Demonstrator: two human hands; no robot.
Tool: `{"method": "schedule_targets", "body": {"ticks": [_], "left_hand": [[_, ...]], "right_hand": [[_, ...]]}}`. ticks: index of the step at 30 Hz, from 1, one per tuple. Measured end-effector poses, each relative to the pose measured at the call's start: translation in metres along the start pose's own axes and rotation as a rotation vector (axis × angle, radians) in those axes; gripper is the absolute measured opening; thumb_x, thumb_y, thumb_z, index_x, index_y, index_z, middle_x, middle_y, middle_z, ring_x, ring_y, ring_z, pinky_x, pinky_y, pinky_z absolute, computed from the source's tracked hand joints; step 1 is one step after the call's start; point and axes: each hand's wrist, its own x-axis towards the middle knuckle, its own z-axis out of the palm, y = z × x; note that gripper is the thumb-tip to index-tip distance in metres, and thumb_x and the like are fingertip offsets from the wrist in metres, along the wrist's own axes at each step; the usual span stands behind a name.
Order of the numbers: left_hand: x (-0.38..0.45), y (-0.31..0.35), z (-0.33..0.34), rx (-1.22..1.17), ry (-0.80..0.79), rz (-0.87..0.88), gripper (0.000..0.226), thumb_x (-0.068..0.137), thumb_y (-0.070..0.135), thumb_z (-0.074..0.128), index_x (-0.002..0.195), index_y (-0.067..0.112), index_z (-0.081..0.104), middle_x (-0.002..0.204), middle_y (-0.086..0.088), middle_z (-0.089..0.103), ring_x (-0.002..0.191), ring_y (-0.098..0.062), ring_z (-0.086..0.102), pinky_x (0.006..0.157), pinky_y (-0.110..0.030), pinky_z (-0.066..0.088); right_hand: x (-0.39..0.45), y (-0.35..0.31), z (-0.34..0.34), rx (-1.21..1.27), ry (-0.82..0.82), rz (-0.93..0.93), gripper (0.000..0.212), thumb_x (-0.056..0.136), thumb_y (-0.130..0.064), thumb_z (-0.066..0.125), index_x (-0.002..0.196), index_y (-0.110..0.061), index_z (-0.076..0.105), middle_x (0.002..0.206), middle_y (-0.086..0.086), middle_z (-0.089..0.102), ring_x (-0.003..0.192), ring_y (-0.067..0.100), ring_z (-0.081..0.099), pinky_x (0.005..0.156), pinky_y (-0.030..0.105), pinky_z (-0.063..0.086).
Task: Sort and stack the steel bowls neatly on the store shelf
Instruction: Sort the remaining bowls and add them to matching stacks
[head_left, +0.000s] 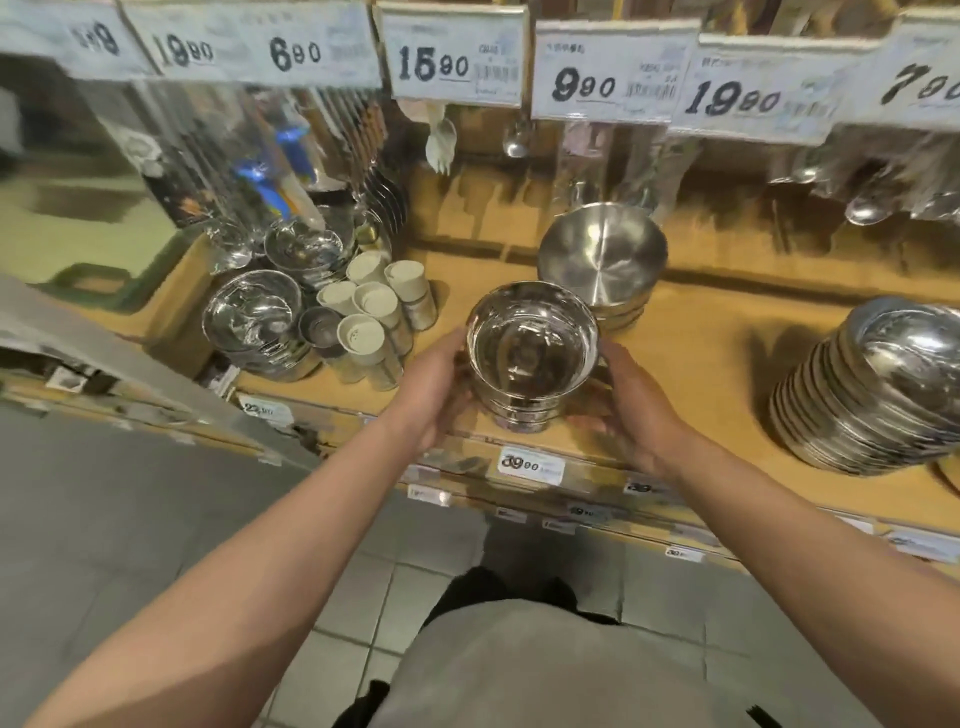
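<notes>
**Desk:** What do the hands hold, and where?

**Photographer:** Both hands clasp a small stack of steel bowls (532, 353) near the front edge of the wooden shelf (701, 353), dead centre of the view. The left hand (434, 387) cups the stack from nine o'clock, fingers curled round its side; the right hand (631, 402) grips it from three o'clock, fingers wrapped low round the base. Whether the stack rests on the shelf or hangs just above it cannot be told.

**Desk:** What surrounds it?

**Photographer:** At one o'clock from the stack, just beside it, a wider pile of brushed bowls (602, 260) leans tilted toward the camera. At three o'clock, well apart, stands a tall stack of shallow dishes (878, 384). At nine to ten o'clock sit more shiny bowls (252, 317) and a cluster of lidded shakers (374, 312). Price tags (452, 57) hang along twelve o'clock.
</notes>
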Motion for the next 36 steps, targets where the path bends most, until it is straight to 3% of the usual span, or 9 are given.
{"method": "schedule_targets", "body": {"ticks": [4, 7, 12, 16, 18, 21, 27, 33, 36], "left_hand": [[0.002, 0.012, -0.023, -0.007, 0.041, 0.003, 0.032, 0.107, 0.037, 0.04, 0.107, 0.021, 0.068, 0.082, 0.009, 0.079, 0.073, -0.005, 0.075, 0.056, -0.019, 0.055], [0.006, 0.018, -0.033, 0.004, 0.052, 0.017, 0.032, 0.106, 0.039, 0.041, 0.108, 0.024, 0.069, 0.085, 0.01, 0.077, 0.084, -0.009, 0.068, 0.068, -0.027, 0.052], [0.011, 0.017, -0.046, 0.086, 0.034, 0.008, 0.037, 0.101, 0.051, 0.042, 0.094, 0.028, 0.07, 0.074, 0.007, 0.073, 0.062, -0.01, 0.068, 0.057, -0.034, 0.06], [0.011, 0.022, -0.046, 0.092, 0.008, 0.041, 0.043, 0.104, 0.046, 0.039, 0.114, 0.016, 0.068, 0.1, -0.009, 0.069, 0.088, -0.024, 0.064, 0.084, -0.045, 0.056], [0.012, 0.025, -0.044, 0.08, 0.008, 0.05, 0.041, 0.104, 0.042, 0.04, 0.116, 0.012, 0.067, 0.099, -0.011, 0.067, 0.087, -0.025, 0.06, 0.08, -0.043, 0.052], [0.017, 0.028, -0.041, 0.033, -0.003, 0.048, 0.031, 0.103, 0.038, 0.044, 0.097, 0.018, 0.067, 0.08, -0.006, 0.068, 0.068, -0.019, 0.059, 0.066, -0.034, 0.046], [0.032, 0.035, -0.039, 0.011, -0.003, 0.051, 0.032, 0.103, 0.036, 0.042, 0.092, 0.021, 0.068, 0.061, 0.008, 0.07, 0.049, -0.007, 0.062, 0.051, -0.02, 0.05], [0.035, 0.038, -0.033, -0.086, 0.06, 0.025, 0.031, 0.104, 0.034, 0.044, 0.095, 0.016, 0.068, 0.067, 0.004, 0.071, 0.056, -0.01, 0.065, 0.043, -0.018, 0.046], [0.024, 0.024, -0.031, -0.156, 0.158, -0.036, 0.033, 0.106, 0.037, 0.039, 0.09, 0.018, 0.061, 0.062, 0.004, 0.066, 0.057, -0.011, 0.06, 0.051, -0.022, 0.047]], "right_hand": [[0.01, -0.005, 0.03, -0.034, -0.034, -0.002, 0.032, 0.089, -0.059, 0.052, 0.088, -0.04, 0.077, 0.097, -0.006, 0.078, 0.088, 0.019, 0.068, 0.061, 0.029, 0.057], [0.018, -0.005, 0.049, 0.003, -0.017, -0.015, 0.025, 0.087, -0.061, 0.054, 0.084, -0.048, 0.076, 0.092, -0.018, 0.077, 0.103, 0.014, 0.064, 0.066, 0.031, 0.053], [0.025, 0.002, 0.068, 0.081, 0.059, -0.022, 0.023, 0.087, -0.062, 0.058, 0.096, -0.047, 0.072, 0.107, -0.014, 0.074, 0.115, 0.016, 0.061, 0.064, 0.032, 0.053], [0.027, 0.006, 0.075, 0.134, 0.119, -0.029, 0.028, 0.093, -0.057, 0.054, 0.109, -0.039, 0.067, 0.117, -0.008, 0.068, 0.115, 0.018, 0.061, 0.053, 0.026, 0.053], [0.03, 0.006, 0.077, 0.147, 0.14, -0.044, 0.03, 0.095, -0.055, 0.051, 0.112, -0.036, 0.067, 0.116, -0.006, 0.068, 0.115, 0.02, 0.062, 0.06, 0.03, 0.051], [0.035, 0.002, 0.079, 0.14, 0.168, -0.056, 0.033, 0.095, -0.051, 0.05, 0.114, -0.032, 0.068, 0.114, -0.005, 0.068, 0.116, 0.021, 0.061, 0.072, 0.035, 0.052], [0.048, -0.008, 0.078, 0.14, 0.166, -0.046, 0.033, 0.096, -0.05, 0.048, 0.116, -0.034, 0.068, 0.12, -0.006, 0.068, 0.118, 0.018, 0.059, 0.085, 0.041, 0.054], [0.052, -0.009, 0.07, 0.201, 0.146, -0.029, 0.032, 0.099, -0.05, 0.05, 0.121, -0.034, 0.068, 0.124, -0.008, 0.069, 0.117, 0.015, 0.059, 0.077, 0.04, 0.056], [0.044, 0.0, 0.046, 0.235, 0.232, 0.009, 0.034, 0.097, -0.05, 0.057, 0.118, -0.025, 0.066, 0.118, -0.002, 0.067, 0.106, 0.016, 0.061, 0.084, 0.052, 0.061]]}}
